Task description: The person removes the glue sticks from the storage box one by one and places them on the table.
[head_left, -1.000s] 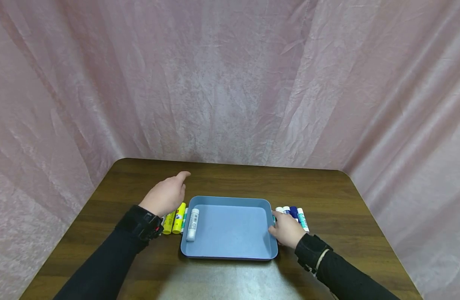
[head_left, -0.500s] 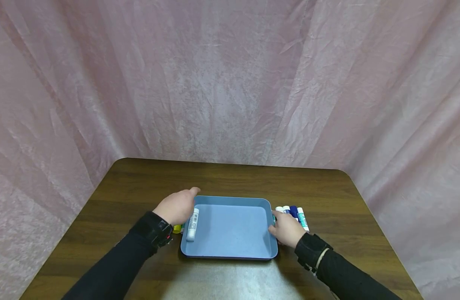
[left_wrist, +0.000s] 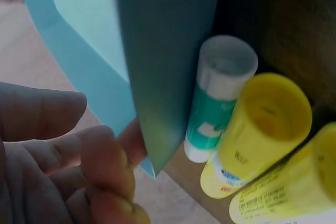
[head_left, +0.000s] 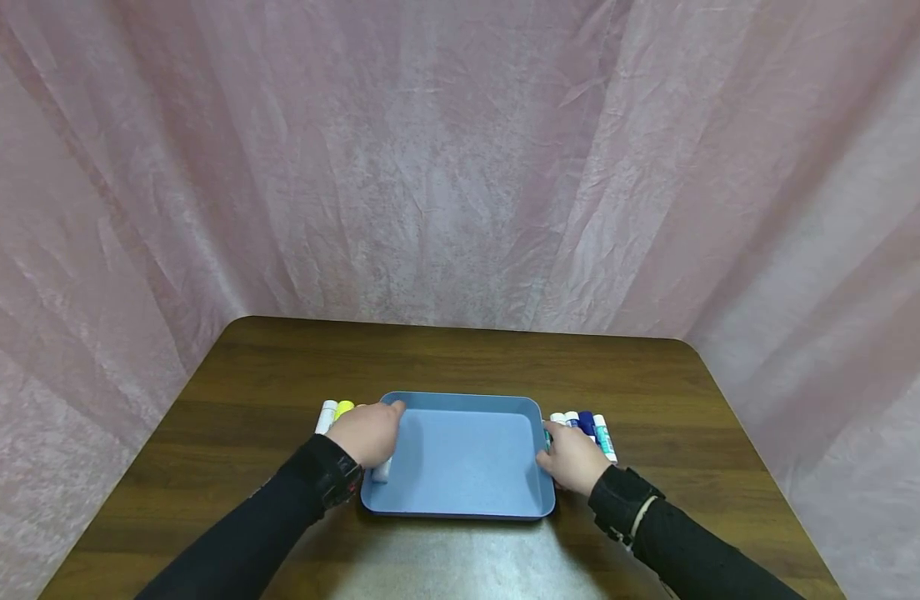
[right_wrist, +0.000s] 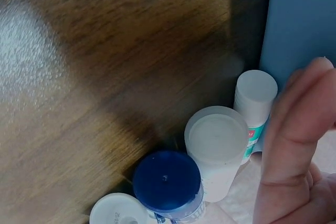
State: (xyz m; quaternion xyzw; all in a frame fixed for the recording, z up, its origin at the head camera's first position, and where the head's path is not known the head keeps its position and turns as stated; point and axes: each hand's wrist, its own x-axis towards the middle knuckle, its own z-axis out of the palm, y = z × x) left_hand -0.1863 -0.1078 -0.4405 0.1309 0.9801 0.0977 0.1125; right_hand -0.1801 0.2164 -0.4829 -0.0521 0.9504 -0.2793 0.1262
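Observation:
A shallow blue tray (head_left: 460,512) lies between the two hands. At its left side the left hand (head_left: 370,433) hovers over the rim, covering most of a white glue stick (head_left: 381,473) that lies inside. In the left wrist view the thumb and loosely bent fingers (left_wrist: 107,163) stand apart, with one fingertip close to the tray's edge. The right hand (head_left: 576,458) grips the tray's right rim, its thumb over the edge and its index finger along the outside. The right wrist view shows its fingers beside the outer wall; the thumb is hidden there.
Left of the tray are a green-and-white glue stick (left_wrist: 212,98), yellow glue sticks (left_wrist: 257,135) and a white one (head_left: 326,417). Several more line up on the right, among them a blue-capped glue stick (right_wrist: 168,182). A pink curtain (head_left: 460,167) hangs behind the wooden table (head_left: 460,358).
The left hand has come right and toward the wearer, down from the far left of the tray to its left rim, over the white glue stick. The right hand stays at the right rim.

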